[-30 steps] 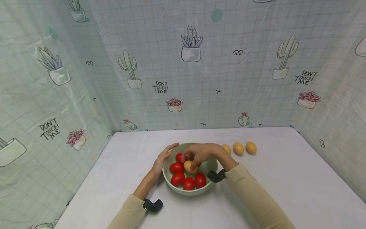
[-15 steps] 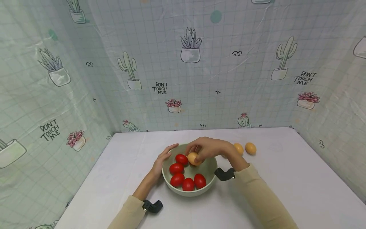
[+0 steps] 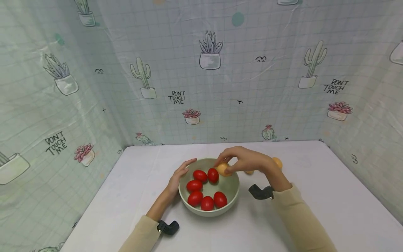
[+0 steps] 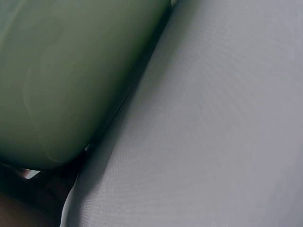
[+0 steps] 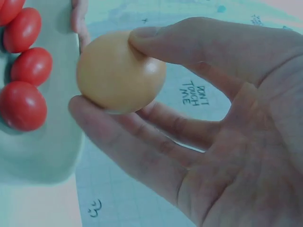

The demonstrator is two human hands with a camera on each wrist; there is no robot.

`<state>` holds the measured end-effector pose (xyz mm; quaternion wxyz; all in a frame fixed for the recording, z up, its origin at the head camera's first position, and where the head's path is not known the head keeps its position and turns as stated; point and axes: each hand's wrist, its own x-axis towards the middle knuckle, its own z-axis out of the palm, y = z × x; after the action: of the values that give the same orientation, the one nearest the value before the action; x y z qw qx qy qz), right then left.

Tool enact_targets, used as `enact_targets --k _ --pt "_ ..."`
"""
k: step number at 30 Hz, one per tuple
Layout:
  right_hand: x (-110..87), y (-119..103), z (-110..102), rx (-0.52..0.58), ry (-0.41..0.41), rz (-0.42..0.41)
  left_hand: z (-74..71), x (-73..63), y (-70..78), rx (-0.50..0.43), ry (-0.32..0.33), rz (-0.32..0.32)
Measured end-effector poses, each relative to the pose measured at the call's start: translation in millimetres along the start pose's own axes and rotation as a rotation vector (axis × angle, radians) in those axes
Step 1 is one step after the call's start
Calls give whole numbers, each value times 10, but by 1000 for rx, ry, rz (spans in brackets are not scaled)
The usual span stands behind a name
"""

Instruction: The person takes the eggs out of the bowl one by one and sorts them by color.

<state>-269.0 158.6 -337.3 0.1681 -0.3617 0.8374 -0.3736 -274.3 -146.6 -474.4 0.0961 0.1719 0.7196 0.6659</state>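
Observation:
My right hand point(image 3: 244, 159) pinches a smooth yellow egg-shaped thing point(image 3: 223, 169) between thumb and fingers, over the back right part of a pale green bowl point(image 3: 233, 196). In the right wrist view that yellow piece point(image 5: 116, 73) is near the bowl's rim. Several glossy red egg-shaped things point(image 3: 195, 198) lie in the bowl, most along its left and front side. Against the bowl's left side rests my left hand point(image 3: 176, 178), its fingers stretched along the rim. The left wrist view shows mainly the bowl's outer wall point(image 4: 71, 80); that hand is dark there.
Other yellow egg-shaped pieces point(image 3: 277, 161) lie on the white table point(image 3: 299, 182) behind my right hand, partly hidden by it. A cactus-print cloth point(image 3: 239, 80) hangs behind and on both sides of the table.
My right hand has lifted the yellow piece from mid-bowl and carried it right and back. A red piece near the bowl's middle now shows. My left hand stays put.

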Motion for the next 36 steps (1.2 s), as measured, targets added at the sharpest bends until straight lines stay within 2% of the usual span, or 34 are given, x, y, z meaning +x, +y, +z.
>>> enact_targets --k 4,11,16,24,36 --pt "-126 13 -35 46 44 45 -1 10 -10 -1 -5 14" --pt "-311 118 -110 32 128 15 -6 42 -25 10 -29 26" --pt "-445 236 -173 32 198 32 -2 40 -24 26 -23 26" --pt "-660 421 -281 2 272 30 8 21 -17 19 6 -2" --pt "-948 607 -403 -74 356 93 13 11 -14 15 10 -5"
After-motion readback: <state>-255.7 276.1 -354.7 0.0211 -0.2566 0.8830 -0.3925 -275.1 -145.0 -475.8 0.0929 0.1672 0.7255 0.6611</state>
